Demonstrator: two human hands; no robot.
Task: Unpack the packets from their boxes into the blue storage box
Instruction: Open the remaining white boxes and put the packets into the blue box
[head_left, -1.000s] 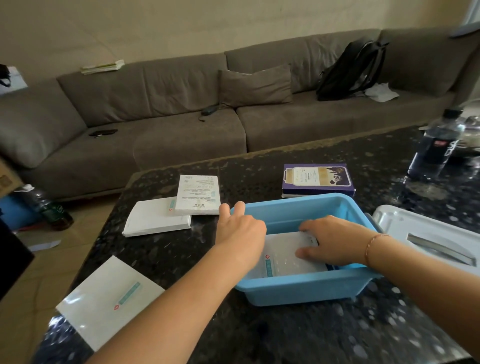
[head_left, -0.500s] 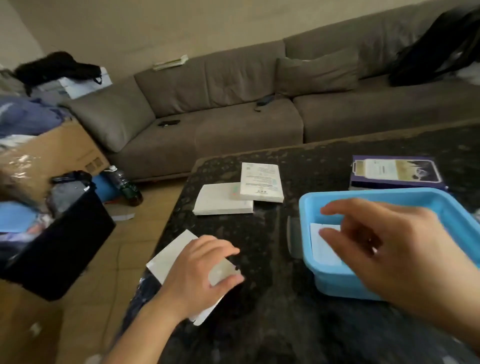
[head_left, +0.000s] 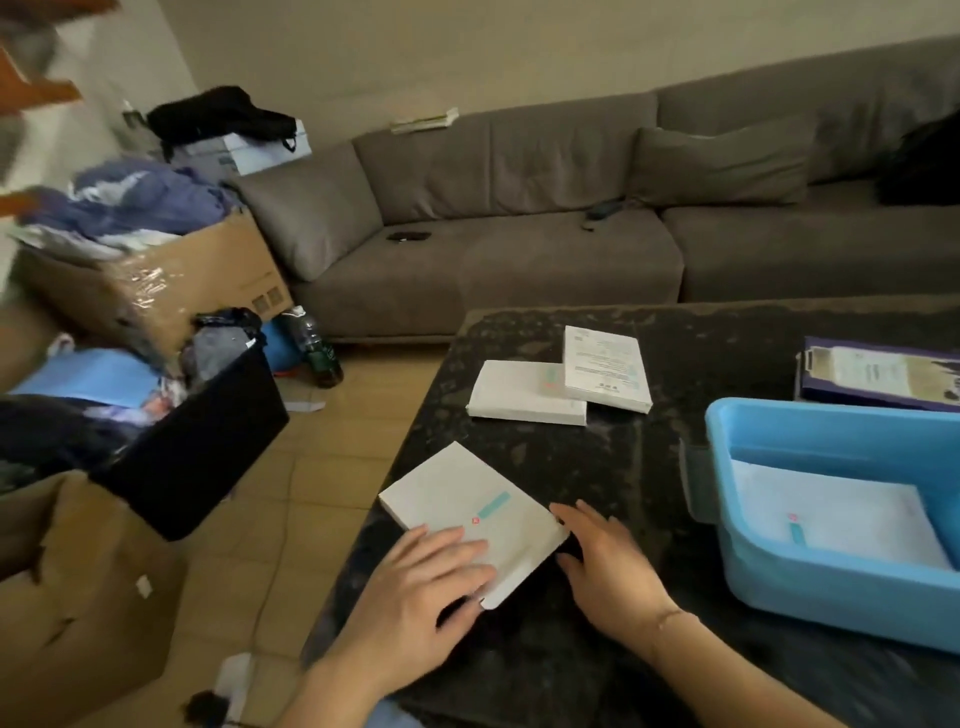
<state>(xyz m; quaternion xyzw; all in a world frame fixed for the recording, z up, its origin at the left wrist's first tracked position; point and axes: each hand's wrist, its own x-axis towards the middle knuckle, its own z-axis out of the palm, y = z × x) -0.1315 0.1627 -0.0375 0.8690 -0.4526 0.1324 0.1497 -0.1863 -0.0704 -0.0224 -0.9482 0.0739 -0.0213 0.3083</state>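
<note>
A flat white box (head_left: 462, 506) with a teal stripe lies at the near left corner of the dark table. My left hand (head_left: 421, 592) rests on its near end with fingers spread flat. My right hand (head_left: 608, 571) touches the box's right edge, fingers straight. The blue storage box (head_left: 779, 597) stands at the right with a white packet (head_left: 836, 519) lying flat inside. Two more white boxes (head_left: 524, 395) (head_left: 605, 369) lie farther back, one overlapping the other. A purple box (head_left: 878, 374) sits behind the blue one.
The table's left edge (head_left: 405, 457) runs close to the white box, with tiled floor below. Cardboard boxes (head_left: 171, 280), a black bin (head_left: 197, 447) and a bottle (head_left: 317, 348) crowd the floor at the left. A grey sofa (head_left: 519, 234) stands behind the table.
Both hands left the blue storage box and moved left to the white box at the table's corner. My view swung left, and the box now lies turned under my hands.
</note>
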